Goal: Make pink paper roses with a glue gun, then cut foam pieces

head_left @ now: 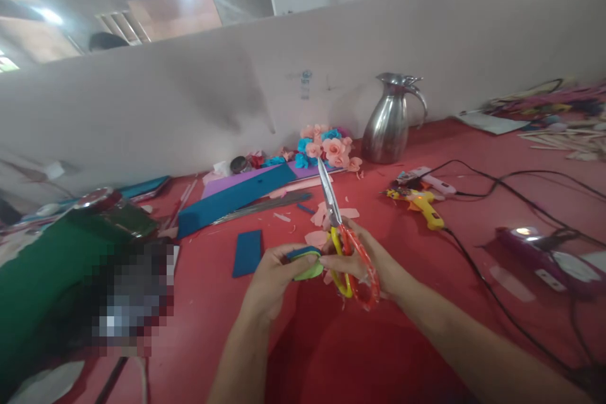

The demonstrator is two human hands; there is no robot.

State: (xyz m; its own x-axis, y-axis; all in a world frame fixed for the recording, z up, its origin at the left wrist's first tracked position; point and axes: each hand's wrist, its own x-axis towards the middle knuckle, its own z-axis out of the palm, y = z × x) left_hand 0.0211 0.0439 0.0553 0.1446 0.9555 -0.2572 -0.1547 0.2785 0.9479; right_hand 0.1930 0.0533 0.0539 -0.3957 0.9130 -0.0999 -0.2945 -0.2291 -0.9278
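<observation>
Near the middle of the red table, my left hand (274, 281) pinches a small stack of blue and light green pieces (308, 266). My right hand (374, 259) is closed around scissors (332, 205) with red and yellow handles, their blades pointing up and away and looking nearly closed. The right fingertips also reach the edge of the blue and green pieces. Left of my left hand lies a blue rectangle (247, 253). Pink scraps (316, 239) are scattered just beyond my hands.
Pink and blue paper flowers (331, 146) and a metal jug (388, 120) stand by the wall. Long blue strips (237, 199) lie back left. A yellow glue gun (426, 208), cables and a purple device (534, 259) are at the right. Green material (52, 278) is at the left.
</observation>
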